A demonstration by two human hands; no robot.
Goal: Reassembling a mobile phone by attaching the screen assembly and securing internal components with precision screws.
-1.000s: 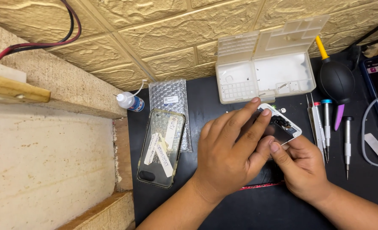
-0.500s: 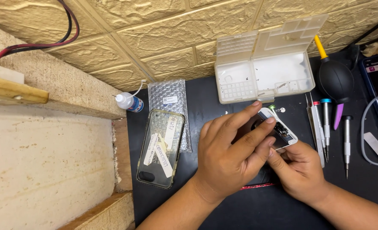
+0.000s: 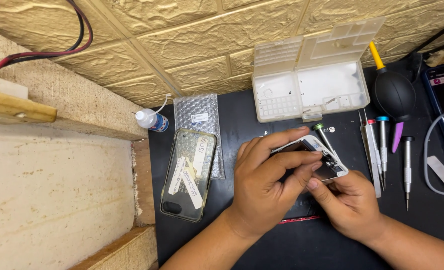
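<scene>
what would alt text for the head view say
Two bare hands, left hand and right hand, hold an opened white phone over a black mat. A clear phone case lies left; screwdrivers and a white parts box lie right.

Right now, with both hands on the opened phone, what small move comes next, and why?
Probably keep the left hand pressing the phone flat and let the right hand work its fingertips along the near edge. The exposed insides face up, both hands already pinch that end, and the screwdrivers lie untouched beside it.
</scene>
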